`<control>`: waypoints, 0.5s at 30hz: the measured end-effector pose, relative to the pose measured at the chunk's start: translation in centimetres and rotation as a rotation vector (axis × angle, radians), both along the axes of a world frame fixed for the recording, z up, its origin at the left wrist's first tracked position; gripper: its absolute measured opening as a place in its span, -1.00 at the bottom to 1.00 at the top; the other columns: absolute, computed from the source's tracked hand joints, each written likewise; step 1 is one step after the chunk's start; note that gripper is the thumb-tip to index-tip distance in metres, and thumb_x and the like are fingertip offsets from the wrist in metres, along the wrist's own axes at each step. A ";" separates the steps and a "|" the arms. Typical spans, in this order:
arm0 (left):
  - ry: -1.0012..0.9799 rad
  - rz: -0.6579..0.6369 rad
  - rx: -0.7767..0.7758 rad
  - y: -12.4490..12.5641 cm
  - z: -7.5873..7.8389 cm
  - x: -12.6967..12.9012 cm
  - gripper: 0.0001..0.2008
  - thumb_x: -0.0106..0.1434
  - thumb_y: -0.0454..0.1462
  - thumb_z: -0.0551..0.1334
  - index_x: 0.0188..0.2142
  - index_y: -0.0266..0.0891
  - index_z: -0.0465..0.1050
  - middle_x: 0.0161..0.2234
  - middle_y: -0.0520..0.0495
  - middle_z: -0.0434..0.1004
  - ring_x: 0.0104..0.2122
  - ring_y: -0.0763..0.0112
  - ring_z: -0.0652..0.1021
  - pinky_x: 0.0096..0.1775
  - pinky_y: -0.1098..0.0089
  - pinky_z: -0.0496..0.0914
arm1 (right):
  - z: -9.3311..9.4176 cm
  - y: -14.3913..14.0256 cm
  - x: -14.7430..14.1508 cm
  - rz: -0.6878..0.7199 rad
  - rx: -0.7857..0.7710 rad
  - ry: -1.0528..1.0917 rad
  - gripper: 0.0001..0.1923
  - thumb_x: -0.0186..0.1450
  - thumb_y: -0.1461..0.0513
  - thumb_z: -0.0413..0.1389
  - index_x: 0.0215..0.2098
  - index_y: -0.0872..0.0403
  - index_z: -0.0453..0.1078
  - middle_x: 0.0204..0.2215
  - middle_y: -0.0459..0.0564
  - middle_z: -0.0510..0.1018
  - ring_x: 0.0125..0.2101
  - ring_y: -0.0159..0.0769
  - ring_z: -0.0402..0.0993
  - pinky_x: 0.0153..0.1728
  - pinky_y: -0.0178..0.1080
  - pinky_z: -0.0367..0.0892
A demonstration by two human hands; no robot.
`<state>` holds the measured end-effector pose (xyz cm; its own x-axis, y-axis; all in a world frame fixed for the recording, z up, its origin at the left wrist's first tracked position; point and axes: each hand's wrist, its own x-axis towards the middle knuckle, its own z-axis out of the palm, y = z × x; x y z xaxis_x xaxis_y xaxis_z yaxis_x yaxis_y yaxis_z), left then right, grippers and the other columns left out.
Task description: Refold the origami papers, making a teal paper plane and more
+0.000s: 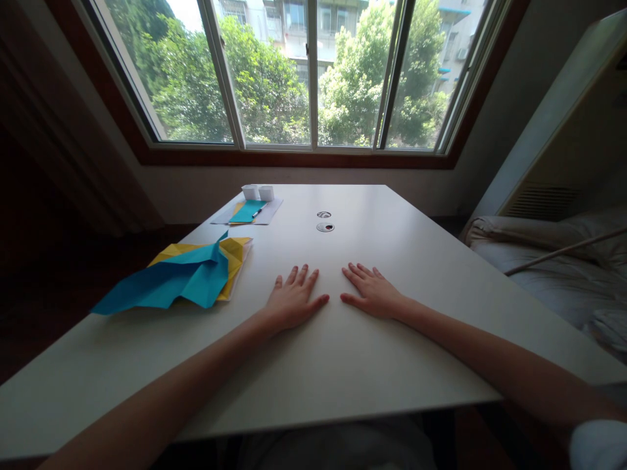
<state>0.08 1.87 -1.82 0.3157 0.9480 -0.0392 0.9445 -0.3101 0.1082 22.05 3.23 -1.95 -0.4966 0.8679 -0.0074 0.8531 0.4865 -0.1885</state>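
White tabletop [343,365] fills the view, pale and bare in front, with a wide window [308,72] and green trees beyond it. Nearest the camera, both hands lie flat, palms down. Left hand [292,301] rests on the surface with fingers spread and thumb pointing right, holding nothing. Right hand [375,294] mirrors it just beside, fingers fanned, also holding nothing; the two thumbs are near but apart.

Over to the left of the left hand sits the nearest thing, a blue paper sheet [171,281], creased and partly folded, lying on top of a yellow paper sheet [235,254] whose edges peek out behind and to the right. My read: this paper is very light, thin and floppy, easy to crumple or tear, and likely to slide on the smooth top. A pinch at a corner or along a fold edge looks like the safest hold, with the other hand flat to steady it.

Further back, two round cable ports [324,226] are set in the table's middle. Far left corner now: a pale sheet [267,212] carries another small blue paper [247,211] over a yellow one, with what looks like a pen [257,213] across it. Behind them stand two small white boxes [258,192], side by side; what is inside them cannot be made out from here.
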 end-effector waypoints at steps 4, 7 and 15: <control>0.003 0.001 -0.007 0.1 0.0 0.0 -0.22 0.16 0.21 -0.25 0.26 -0.12 -0.16 0.28 -0.13 -0.26 0.24 0.04 -0.12 0.11 -0.12 -0.09 | 0.0 0.0 0.0 -0.001 0.000 -0.004 -0.17 0.20 -0.23 -0.31 0.28 0.07 -0.14 0.27 0.07 -0.10 0.24 -0.09 -0.21 0.18 0.04 -0.25; 0.006 0.002 -0.007 0.1 0.0 0.0 -0.22 0.16 0.21 -0.25 0.26 -0.12 -0.17 0.28 -0.13 -0.26 0.24 0.04 -0.12 0.11 -0.12 -0.09 | 0.0 0.0 0.0 -0.001 -0.006 -0.004 -0.16 0.20 -0.23 -0.32 0.28 0.06 -0.15 0.27 0.07 -0.10 0.24 -0.09 -0.21 0.17 0.05 -0.24; -0.004 -0.002 -0.011 0.0 0.1 0.0 -0.24 0.18 0.19 -0.22 0.26 -0.13 -0.14 0.28 -0.15 -0.24 0.24 0.02 -0.12 0.10 -0.11 -0.09 | 0.1 0.0 -0.1 -0.002 -0.005 -0.015 -0.17 0.21 -0.22 -0.31 0.28 0.06 -0.16 0.27 0.07 -0.11 0.25 -0.10 -0.21 0.17 0.04 -0.23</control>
